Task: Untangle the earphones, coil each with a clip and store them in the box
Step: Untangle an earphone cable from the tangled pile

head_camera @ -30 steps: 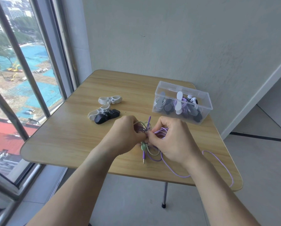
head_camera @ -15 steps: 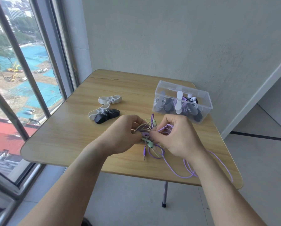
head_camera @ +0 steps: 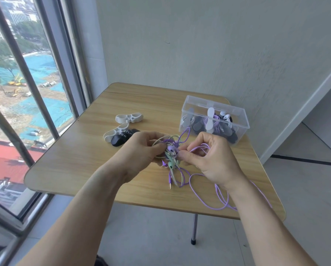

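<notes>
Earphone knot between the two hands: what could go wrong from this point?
1. Both hands, left and right, pinch the purple and green tangle; pulling apart could tighten the knot rather than free it.
2. A purple cord loop trails to the table edge under the right wrist; it may slip off or snag on the arm.
3. The loose plug dangling below could catch in the loops.
</notes>
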`<state>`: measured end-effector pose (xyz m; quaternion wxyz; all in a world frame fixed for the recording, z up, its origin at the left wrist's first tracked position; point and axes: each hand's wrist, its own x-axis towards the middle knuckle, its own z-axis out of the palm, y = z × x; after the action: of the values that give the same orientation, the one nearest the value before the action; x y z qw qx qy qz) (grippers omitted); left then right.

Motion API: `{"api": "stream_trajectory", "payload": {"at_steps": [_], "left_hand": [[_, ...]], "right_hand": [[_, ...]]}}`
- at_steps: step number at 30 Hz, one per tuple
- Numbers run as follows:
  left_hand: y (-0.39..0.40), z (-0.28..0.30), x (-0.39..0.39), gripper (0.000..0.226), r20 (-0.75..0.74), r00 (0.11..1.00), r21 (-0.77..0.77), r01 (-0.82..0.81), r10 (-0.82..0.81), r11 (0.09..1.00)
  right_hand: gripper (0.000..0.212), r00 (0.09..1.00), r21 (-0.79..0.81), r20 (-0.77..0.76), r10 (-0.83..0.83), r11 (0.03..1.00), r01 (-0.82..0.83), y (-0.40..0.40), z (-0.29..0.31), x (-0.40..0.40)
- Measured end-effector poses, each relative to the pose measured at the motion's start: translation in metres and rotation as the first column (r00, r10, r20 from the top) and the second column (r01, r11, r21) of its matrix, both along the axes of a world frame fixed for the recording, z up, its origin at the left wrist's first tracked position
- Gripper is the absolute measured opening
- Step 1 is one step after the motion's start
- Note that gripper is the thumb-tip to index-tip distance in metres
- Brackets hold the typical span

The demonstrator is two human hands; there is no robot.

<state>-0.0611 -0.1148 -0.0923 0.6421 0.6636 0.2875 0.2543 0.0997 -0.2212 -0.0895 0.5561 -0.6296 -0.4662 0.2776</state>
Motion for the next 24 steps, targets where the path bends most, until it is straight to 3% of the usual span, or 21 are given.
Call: {"api": "stream_trajectory", "payload": {"at_steps": [4, 10, 12, 16, 19, 23, 24], "left_hand": [[-0.002, 0.001, 0.004, 0.019, 0.039, 0.999, -0.110, -0.002, 0.006, 0.994], [0.000, -0.001, 0.003, 0.030, -0.013, 0.990, 0.002, -0.143, 0.143, 0.990], [0.004, -0.003, 0.003, 0.026, -0.023, 0.973, 0.046, -0.230, 0.231, 0.972], [0.012, -0.005, 0.000, 0.012, 0.026, 0.908, -0.008, -0.419, 0.419, 0.908], [0.018, -0.005, -0.004, 0.004, 0.040, 0.855, -0.025, -0.516, 0.517, 0.856], [0.018, -0.007, -0.009, 0.011, 0.008, 0.892, 0.095, -0.450, 0.452, 0.888], [0.016, -0.008, -0.009, 0.013, -0.024, 0.908, 0.140, -0.411, 0.418, 0.901]], "right_hand": [[0.026, 0.998, 0.023, 0.037, -0.054, 0.998, 0.053, 0.004, 0.002, -0.004], [0.025, 0.950, 0.101, -0.267, -0.162, 0.976, 0.195, 0.003, 0.009, -0.006], [0.024, 0.964, 0.042, -0.175, -0.199, 0.977, 0.210, 0.000, 0.013, 0.004], [0.021, 0.975, -0.161, 0.174, -0.140, 0.972, 0.169, -0.010, 0.020, 0.024], [0.020, 0.949, -0.150, 0.270, -0.162, 0.967, 0.207, -0.017, 0.025, 0.033], [0.007, 0.858, -0.196, 0.487, -0.161, 0.938, 0.287, -0.021, 0.024, 0.044], [0.022, 0.843, -0.229, 0.523, -0.128, 0.931, 0.284, -0.023, 0.023, 0.045]]}}
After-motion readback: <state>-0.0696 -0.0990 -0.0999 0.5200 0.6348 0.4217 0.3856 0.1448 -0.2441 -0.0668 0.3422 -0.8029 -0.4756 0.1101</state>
